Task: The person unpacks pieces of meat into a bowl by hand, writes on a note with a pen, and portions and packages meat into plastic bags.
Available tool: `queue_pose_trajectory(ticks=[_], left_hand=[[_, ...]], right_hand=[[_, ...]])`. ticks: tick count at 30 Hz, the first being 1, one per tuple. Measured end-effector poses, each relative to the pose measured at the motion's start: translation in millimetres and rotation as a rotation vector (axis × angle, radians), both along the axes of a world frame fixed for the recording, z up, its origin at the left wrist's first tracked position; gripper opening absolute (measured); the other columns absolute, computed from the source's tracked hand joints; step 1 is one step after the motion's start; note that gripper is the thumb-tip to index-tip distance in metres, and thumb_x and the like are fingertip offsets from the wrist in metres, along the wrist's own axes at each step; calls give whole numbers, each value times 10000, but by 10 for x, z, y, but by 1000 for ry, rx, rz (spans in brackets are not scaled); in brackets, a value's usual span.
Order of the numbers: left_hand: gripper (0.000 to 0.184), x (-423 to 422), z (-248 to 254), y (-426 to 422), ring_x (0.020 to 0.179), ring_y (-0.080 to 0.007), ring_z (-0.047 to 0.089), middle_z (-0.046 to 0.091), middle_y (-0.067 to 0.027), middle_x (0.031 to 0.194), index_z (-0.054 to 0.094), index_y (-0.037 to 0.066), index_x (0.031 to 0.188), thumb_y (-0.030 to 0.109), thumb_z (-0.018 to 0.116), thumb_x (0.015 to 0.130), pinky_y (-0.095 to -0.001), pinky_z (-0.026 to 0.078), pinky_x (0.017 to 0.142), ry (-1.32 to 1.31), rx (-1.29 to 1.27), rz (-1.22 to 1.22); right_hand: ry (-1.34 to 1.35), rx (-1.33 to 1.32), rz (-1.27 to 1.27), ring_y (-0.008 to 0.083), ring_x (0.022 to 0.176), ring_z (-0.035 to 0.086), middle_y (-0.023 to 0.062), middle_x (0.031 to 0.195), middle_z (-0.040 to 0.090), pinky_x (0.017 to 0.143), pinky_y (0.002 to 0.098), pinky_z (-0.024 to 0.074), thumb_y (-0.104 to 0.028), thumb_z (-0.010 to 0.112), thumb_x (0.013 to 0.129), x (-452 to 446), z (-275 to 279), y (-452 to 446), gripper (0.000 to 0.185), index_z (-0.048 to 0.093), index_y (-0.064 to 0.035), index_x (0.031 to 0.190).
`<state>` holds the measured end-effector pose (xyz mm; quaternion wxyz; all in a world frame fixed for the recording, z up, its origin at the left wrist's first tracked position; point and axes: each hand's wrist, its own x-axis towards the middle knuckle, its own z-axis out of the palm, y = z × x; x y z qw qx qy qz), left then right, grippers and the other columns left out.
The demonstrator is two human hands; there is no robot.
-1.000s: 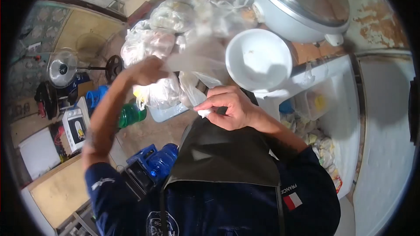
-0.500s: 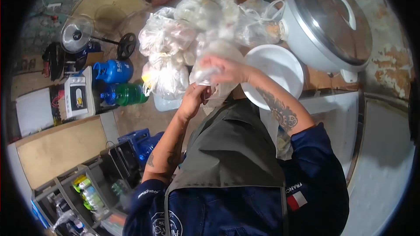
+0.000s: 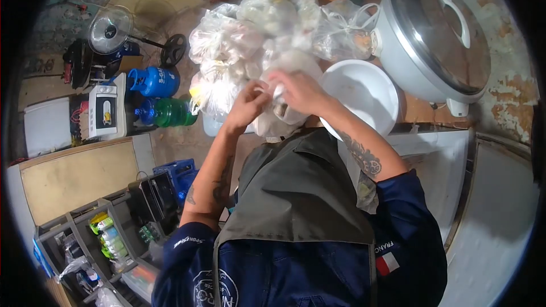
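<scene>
Left grip (image 3: 248, 104) drawn into a pinch, thumb against bent fingers, with thin plastic at the tips! Right grip (image 3: 301, 94) curls over the same plastic, palm down, fingers pointing left; blur smears the tips, so how tightly they close I cannot tell. And there's the clear bag (image 3: 284, 115), right between the two at the near side of the desk (image 3: 418, 108), something dark showing through its film. Look at those arms: both elbows bent, the left forearm running almost straight forward, the right one slanting far and left past the white basin (image 3: 367, 92), the hands just beside each other, knuckles up! Knotted, filled bags (image 3: 227, 37) crowd the far left, while the big lidded pot (image 3: 435, 40) stands at the far right, well apart from both hands
</scene>
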<state>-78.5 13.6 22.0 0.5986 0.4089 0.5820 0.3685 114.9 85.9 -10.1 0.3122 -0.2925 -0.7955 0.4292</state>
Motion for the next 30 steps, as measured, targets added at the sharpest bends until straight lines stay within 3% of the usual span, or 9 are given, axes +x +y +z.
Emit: queue_pose_trajectory(ticks=[4, 7, 11, 14, 15, 19, 23, 27, 30], left_hand=[[143, -91, -107, -40, 667, -31, 422, 568, 51, 798, 634, 67, 1049, 206, 606, 1023, -201, 307, 580, 89, 207, -222], [133, -99, -100, -13, 662, -23, 397, 569, 64, 809, 630, 80, 1035, 195, 564, 1043, -196, 309, 591, -164, -67, -23], [128, -171, -240, 17, 656, -24, 401, 532, 50, 854, 617, 86, 1065, 203, 612, 1013, -207, 334, 592, -358, -105, -156], [318, -7, -91, 5, 649, -20, 411, 531, 14, 989, 579, 71, 1158, 220, 733, 923, -206, 353, 593, 119, 257, -42], [741, -121, -132, 52, 756, -127, 553, 540, -66, 1105, 498, 80, 1349, 303, 885, 757, -303, 477, 668, 513, 378, -116], [1186, -263, -471, 105, 1196, -461, 544, 510, -252, 1313, 248, 126, 1574, 354, 919, 623, -555, 494, 940, 838, 581, -369], [814, -327, -934, 229, 1062, -449, 619, 606, -225, 1164, 444, 100, 1395, 276, 842, 707, -529, 519, 856, 831, 541, -471], [429, -299, -1059, 290, 928, -445, 657, 661, -204, 992, 548, 75, 1126, 223, 755, 781, -523, 524, 775, 778, 542, -490], [346, -301, -1114, 354, 894, -443, 657, 666, -194, 964, 569, 71, 1066, 233, 728, 806, -524, 521, 754, 745, 596, -489]], right_hand=[[-184, -61, -69, 404, 975, 668, 198, 1101, 685, 855, 448, 527, -13, 644, 720, 63, -5, 83, 611, 591, -128, 1318], [-69, 379, -100, 366, 1016, 659, 155, 1333, 590, 897, 416, 518, -75, 721, 740, 132, -50, 14, 637, 600, -152, 1361], [293, 42, -69, 258, 1067, 642, 138, 1304, 608, 937, 384, 506, -225, 622, 949, 43, 81, -282, 409, 612, -96, 1337], [586, -351, -305, 222, 1160, 591, 103, 1218, 655, 1004, 358, 453, -341, 481, 1060, -55, -119, -237, 389, 682, -55, 1232], [616, -379, -549, 193, 1131, 580, 100, 1158, 675, 983, 345, 454, -481, 302, 1094, -174, -244, -153, 618, 708, -18, 1151], [510, -583, -449, 211, 1104, 580, 93, 1124, 678, 1019, 370, 419, -543, 126, 1083, -375, -915, -108, 775, 700, -25, 1114], [327, -481, -614, 166, 1000, 573, 45, 1003, 662, 951, 301, 429, -620, 102, 1063, -508, -1052, -378, 826, 701, -52, 1070], [344, -558, -717, 236, 990, 563, 111, 1025, 634, 955, 377, 429, -524, 211, 1082, -609, -1431, -389, 689, 671, -15, 1013], [403, -576, -740, 234, 1011, 567, 107, 1042, 641, 979, 376, 423, -522, 227, 1082, -660, -1380, -361, 666, 660, -19, 1028]])
